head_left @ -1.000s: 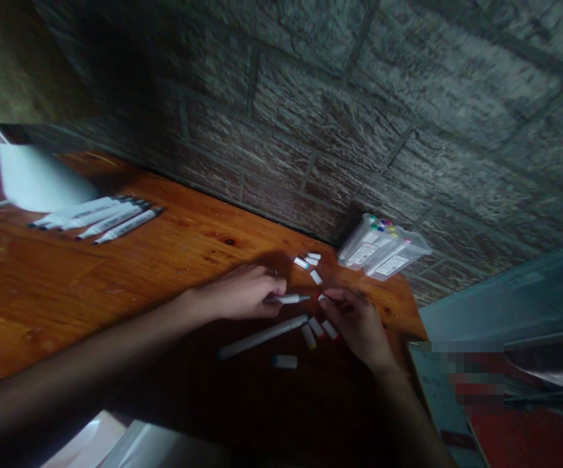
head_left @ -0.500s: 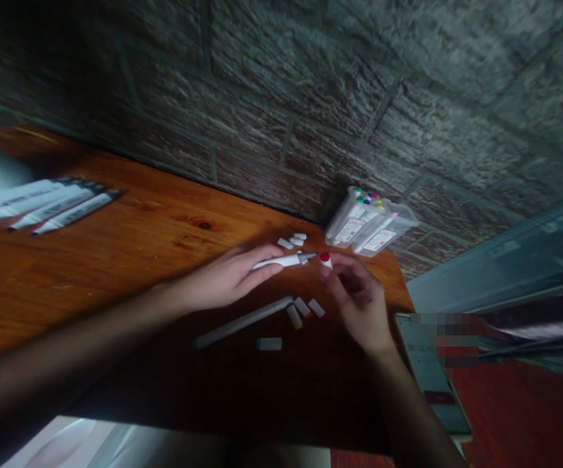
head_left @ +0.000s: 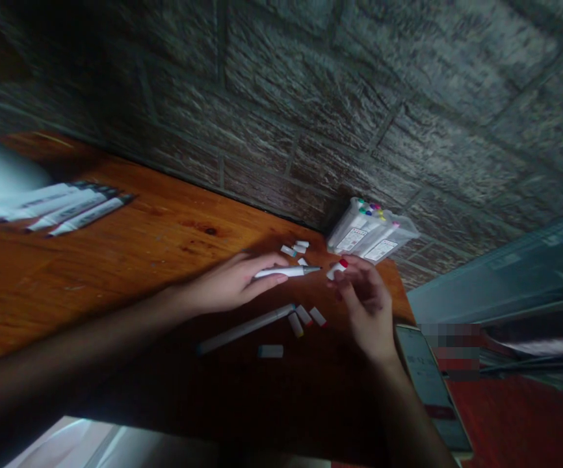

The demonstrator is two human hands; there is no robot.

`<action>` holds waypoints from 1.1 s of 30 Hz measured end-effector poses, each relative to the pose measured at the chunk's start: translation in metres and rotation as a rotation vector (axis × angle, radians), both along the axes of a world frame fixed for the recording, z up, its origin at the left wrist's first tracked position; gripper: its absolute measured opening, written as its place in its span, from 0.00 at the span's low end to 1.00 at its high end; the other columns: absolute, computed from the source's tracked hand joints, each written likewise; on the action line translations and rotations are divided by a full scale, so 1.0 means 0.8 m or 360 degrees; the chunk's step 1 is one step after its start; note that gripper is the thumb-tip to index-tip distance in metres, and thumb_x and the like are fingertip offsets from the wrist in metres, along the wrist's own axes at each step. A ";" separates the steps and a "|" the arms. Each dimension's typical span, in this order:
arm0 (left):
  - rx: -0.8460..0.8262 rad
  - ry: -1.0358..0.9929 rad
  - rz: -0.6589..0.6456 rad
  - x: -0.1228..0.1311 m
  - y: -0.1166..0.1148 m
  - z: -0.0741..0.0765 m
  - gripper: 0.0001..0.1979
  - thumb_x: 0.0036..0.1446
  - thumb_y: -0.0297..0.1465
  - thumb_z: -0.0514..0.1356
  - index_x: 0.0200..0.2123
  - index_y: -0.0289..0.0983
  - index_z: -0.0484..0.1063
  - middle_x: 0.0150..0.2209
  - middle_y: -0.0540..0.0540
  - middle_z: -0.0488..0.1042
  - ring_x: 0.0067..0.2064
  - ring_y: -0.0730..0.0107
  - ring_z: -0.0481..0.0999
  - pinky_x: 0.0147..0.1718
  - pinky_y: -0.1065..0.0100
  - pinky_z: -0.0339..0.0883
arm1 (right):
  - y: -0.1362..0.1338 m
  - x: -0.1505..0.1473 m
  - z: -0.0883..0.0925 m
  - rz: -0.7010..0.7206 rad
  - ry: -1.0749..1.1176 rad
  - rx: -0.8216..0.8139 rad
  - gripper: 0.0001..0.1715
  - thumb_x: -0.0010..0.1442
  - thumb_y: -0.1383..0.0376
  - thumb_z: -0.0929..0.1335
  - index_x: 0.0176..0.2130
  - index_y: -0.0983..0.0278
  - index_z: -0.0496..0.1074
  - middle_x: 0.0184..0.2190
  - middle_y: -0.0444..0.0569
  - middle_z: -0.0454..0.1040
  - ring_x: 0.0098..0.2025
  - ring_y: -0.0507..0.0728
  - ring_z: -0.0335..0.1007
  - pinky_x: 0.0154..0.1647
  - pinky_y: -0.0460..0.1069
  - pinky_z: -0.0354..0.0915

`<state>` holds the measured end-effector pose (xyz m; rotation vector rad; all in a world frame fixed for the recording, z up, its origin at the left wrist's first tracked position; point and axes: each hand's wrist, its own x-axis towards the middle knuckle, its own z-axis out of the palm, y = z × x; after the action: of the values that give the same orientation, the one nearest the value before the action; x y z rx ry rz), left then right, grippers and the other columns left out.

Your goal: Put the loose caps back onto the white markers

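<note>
My left hand [head_left: 235, 281] is closed around a white marker [head_left: 281, 272], its grey tip end bare and pointing right. A white cap with a red end [head_left: 337, 269] is pinched between the thumb and fingers of my right hand [head_left: 366, 305], a small gap away from the marker's tip. Below the hands lies another white marker [head_left: 247, 329] with blue ends. Several loose caps lie about: a group with coloured ends [head_left: 303, 316], one bluish-ended cap [head_left: 270, 351] nearer me, and a cluster of white caps [head_left: 300, 247] behind the held marker.
Two clear plastic cases [head_left: 354, 235] with colourful marker ends stand by the stone wall [head_left: 262, 110]. Several white markers [head_left: 84, 211] lie in a row on the wooden table [head_left: 164, 214] at left. A phone-like device [head_left: 430, 383] rests at the right edge.
The red-ended cap has turned in my right hand, from its red end facing up to lying tilted, open end toward the marker. The whole view has shifted slightly.
</note>
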<state>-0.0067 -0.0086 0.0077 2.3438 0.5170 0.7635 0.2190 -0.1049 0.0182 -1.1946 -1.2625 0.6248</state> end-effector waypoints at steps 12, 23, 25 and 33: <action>0.0037 0.0003 0.0019 0.000 0.002 -0.004 0.14 0.69 0.37 0.54 0.50 0.39 0.74 0.45 0.49 0.80 0.43 0.71 0.79 0.48 0.73 0.67 | 0.002 -0.001 -0.003 0.0119 0.0044 -0.0169 0.09 0.60 0.61 0.72 0.42 0.60 0.73 0.33 0.42 0.79 0.26 0.50 0.72 0.27 0.47 0.70; 0.0096 0.0121 -0.0148 0.005 -0.016 -0.012 0.12 0.65 0.36 0.59 0.48 0.42 0.79 0.43 0.50 0.83 0.39 0.69 0.82 0.40 0.72 0.70 | 0.008 -0.005 -0.004 -0.0125 0.0405 -0.0230 0.29 0.66 0.43 0.60 0.36 0.62 0.76 0.34 0.49 0.78 0.34 0.55 0.73 0.33 0.49 0.67; 0.0123 0.0050 -0.0243 0.011 -0.025 -0.017 0.12 0.65 0.36 0.60 0.49 0.43 0.79 0.45 0.49 0.83 0.41 0.68 0.82 0.42 0.71 0.71 | 0.012 -0.013 -0.007 -0.0103 0.0621 -0.0290 0.32 0.65 0.40 0.58 0.35 0.62 0.74 0.32 0.50 0.76 0.32 0.54 0.72 0.31 0.50 0.66; 0.0309 -0.0085 -0.0302 0.012 -0.032 -0.035 0.13 0.64 0.34 0.61 0.51 0.40 0.77 0.44 0.46 0.82 0.40 0.66 0.82 0.41 0.69 0.76 | 0.015 -0.031 -0.028 -0.0128 0.0529 -0.0399 0.35 0.63 0.36 0.55 0.33 0.60 0.69 0.28 0.46 0.68 0.28 0.53 0.66 0.29 0.49 0.64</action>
<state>0.0028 -0.0346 -0.0199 2.4984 0.2005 0.8147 0.1939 -0.0931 -0.0045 -1.2769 -0.8702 0.9006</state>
